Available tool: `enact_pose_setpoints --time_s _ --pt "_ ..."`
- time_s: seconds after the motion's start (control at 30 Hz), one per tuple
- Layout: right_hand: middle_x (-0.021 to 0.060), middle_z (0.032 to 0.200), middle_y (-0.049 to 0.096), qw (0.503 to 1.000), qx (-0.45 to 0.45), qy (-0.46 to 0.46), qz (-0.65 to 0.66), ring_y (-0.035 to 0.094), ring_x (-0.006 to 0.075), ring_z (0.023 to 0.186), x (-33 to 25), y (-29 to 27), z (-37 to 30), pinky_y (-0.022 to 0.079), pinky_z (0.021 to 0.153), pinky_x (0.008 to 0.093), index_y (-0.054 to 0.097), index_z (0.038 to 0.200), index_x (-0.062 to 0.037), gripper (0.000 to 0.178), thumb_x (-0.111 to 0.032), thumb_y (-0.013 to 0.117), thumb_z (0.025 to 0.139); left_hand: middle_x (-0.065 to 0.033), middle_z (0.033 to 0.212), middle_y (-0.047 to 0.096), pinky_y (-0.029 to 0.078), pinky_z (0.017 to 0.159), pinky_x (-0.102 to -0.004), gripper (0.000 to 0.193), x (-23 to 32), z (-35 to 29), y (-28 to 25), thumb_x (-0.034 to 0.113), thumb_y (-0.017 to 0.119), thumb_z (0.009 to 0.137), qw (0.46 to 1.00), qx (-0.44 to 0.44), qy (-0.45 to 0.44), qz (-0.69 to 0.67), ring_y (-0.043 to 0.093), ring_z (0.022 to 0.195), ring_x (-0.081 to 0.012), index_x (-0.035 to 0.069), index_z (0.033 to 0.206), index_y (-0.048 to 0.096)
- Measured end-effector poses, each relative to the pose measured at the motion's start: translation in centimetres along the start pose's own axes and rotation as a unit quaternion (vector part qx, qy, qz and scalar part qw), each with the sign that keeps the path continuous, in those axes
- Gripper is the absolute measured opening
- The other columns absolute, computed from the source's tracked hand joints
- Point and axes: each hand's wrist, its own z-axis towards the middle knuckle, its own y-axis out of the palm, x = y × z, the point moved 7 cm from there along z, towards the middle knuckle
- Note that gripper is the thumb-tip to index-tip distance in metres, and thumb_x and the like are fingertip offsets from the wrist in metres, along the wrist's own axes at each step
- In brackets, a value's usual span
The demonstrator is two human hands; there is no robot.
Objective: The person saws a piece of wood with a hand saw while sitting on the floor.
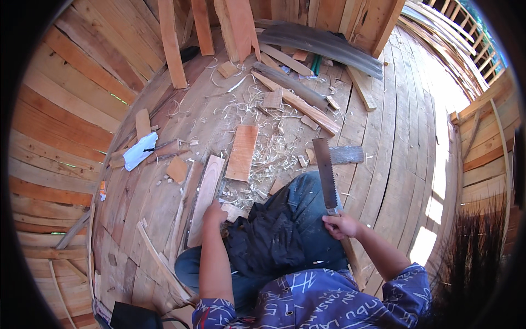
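Observation:
My right hand (341,225) is closed round the handle end of a handsaw (326,172), whose toothed blade points up and away from me over my knee. My left hand (215,213) grips the edge of a narrow pale wooden board (207,189) that lies lengthwise on the floor beside my left leg. Just right of that board lies a wider reddish plank (241,152), flat among the shavings. The saw is apart from both boards. My fingers partly hide the board's edge.
Curly wood shavings (274,131) and offcuts cover the floor ahead. A long plank (309,112) and a dark corrugated sheet (323,46) lie farther off. A short grey board (346,154) is beyond my right knee. Light-blue paper or cloth (139,151) lies at left. Plank walls (60,126) enclose the left side.

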Motion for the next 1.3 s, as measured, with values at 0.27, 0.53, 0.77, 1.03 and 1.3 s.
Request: enact_pose_setpoints --time_s 0.27,0.53,0.77,1.03,1.3 --pt "0.0003 0.048 0.036 1.0 0.014 0.014 0.007 0.031 0.0111 0.036 0.4 -0.4 0.4 0.023 0.036 0.0278 0.047 0.069 -0.0075 0.041 -0.035 0.057 0.097 -0.0146 0.105 0.07 0.053 0.083 -0.039 0.041 2.4 -2.5 -2.9 0.025 0.08 0.07 0.989 0.032 0.094 -0.11 0.068 0.095 -0.0313 0.01 0.106 0.069" --pt "0.0002 0.046 0.034 0.998 0.059 0.022 -0.004 0.031 0.0125 0.035 1.2 -1.1 0.1 0.024 0.035 0.0285 0.048 0.065 -0.009 0.043 -0.036 0.057 0.096 -0.0168 0.09 0.067 0.051 0.078 -0.038 0.027 3.6 -6.9 -10.1 0.013 0.073 0.077 0.92 0.221 0.181 -0.268 0.066 0.085 -0.0314 0.002 0.101 0.069" --pt "-0.0011 0.044 0.027 0.998 0.041 0.007 -0.039 0.025 0.0129 0.034 0.8 -0.7 0.2 0.022 0.035 0.0287 0.048 0.065 -0.0111 0.046 -0.044 0.048 0.098 -0.0048 0.096 0.068 0.05 0.073 -0.0251 0.023 1.2 -5.5 -11.6 0.007 0.067 0.087 0.651 0.261 0.223 -0.677 0.062 0.081 -0.0102 0.001 0.109 0.066" --pt "-0.001 0.043 0.024 0.994 0.092 0.042 -0.051 0.023 0.0139 0.033 2.4 -2.4 2.0 0.022 0.034 0.0293 0.048 0.065 -0.012 0.047 -0.046 0.045 0.098 -0.0099 0.1 0.068 0.052 0.072 -0.0308 0.03 -0.2 -3.4 -10.0 0.009 0.064 0.086 0.652 0.255 0.155 -0.697 0.064 0.08 -0.0181 0.007 0.116 0.064" --pt "0.0002 0.042 0.025 0.996 0.046 0.038 -0.063 0.025 0.0155 0.032 1.3 -3.4 0.9 0.024 0.035 0.0305 0.047 0.06 -0.0126 0.051 -0.047 0.044 0.098 -0.0174 0.113 0.062 0.05 0.077 -0.0324 0.061 4.0 -6.1 -11.9 0.008 0.062 0.087 0.807 0.337 0.107 -0.473 0.062 0.099 -0.0225 0.02 0.144 0.044"
